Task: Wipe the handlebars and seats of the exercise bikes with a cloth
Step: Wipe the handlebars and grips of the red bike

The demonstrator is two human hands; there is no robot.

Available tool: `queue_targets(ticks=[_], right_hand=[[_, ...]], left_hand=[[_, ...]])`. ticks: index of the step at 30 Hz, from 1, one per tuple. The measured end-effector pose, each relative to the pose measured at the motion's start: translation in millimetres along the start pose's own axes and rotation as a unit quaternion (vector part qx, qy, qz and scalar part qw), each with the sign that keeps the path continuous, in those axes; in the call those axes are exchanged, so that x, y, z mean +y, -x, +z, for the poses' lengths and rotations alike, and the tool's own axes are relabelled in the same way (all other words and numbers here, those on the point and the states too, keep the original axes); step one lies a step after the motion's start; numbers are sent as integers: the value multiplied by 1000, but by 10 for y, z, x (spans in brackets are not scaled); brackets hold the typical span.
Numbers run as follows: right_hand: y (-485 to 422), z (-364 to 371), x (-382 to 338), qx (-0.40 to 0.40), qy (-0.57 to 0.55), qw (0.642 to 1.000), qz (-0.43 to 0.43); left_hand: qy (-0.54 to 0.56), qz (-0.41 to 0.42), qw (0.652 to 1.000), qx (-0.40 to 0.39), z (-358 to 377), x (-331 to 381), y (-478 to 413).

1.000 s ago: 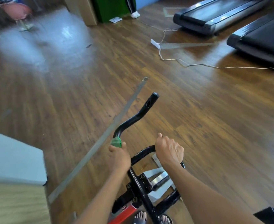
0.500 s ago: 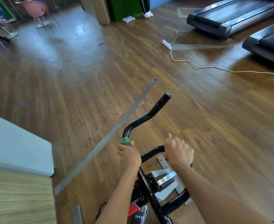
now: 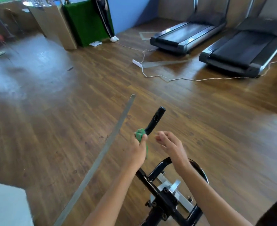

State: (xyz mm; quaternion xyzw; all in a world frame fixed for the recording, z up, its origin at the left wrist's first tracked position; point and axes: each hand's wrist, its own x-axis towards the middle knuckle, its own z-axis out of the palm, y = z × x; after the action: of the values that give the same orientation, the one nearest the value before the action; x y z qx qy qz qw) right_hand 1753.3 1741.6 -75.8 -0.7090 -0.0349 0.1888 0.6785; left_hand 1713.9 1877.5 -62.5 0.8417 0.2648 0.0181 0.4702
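The left hand (image 3: 137, 150) was clamped round the green cloth (image 3: 139, 134), pressing it to the black handlebar (image 3: 154, 119), whose upturned end rose just beyond the knuckles. The right hand (image 3: 171, 145) hung just beside it, fingers loose and spread, gripping nothing. With nothing steadying the bike frame (image 3: 160, 195) below the wrists, I judged a hard wipe might rock it, or slide the cloth off the bar's end.

No legible txt, labels or nos. anywhere.
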Motion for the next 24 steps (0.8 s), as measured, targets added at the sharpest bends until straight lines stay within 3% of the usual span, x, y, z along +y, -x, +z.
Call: queue_targets(ticks=[3, 5, 7, 11, 14, 17, 19, 22, 24], right_hand=[[46, 335, 7, -114, -163, 972, 122], [98, 460, 13, -106, -294, 935, 167], [151, 498, 10, -69, -345, 921, 164], [75, 470, 68, 50, -286, 949, 127], [4, 510, 52, 67, -318, 938, 121], [-112, 563, 25, 132, -339, 927, 91], [-246, 569, 31, 205, -346, 912, 82], [-536, 483, 66, 298, -349, 884, 84], [-749, 411, 51, 336, -310, 886, 75]], left_hand=[[110, -55, 981, -152, -13, 125, -104], [162, -105, 953, -233, 3, 120, -172], [167, -134, 947, -241, 1, 100, -238], [115, -148, 957, -222, 26, 80, -401], [105, -137, 954, -247, 15, 153, -528], [26, -32, 968, -247, 4, 264, -755], [-25, 81, 979, -186, 0, 359, -942], [-4, 142, 984, -109, -6, 508, -1233], [-6, 171, 975, -140, 42, 567, -1348]])
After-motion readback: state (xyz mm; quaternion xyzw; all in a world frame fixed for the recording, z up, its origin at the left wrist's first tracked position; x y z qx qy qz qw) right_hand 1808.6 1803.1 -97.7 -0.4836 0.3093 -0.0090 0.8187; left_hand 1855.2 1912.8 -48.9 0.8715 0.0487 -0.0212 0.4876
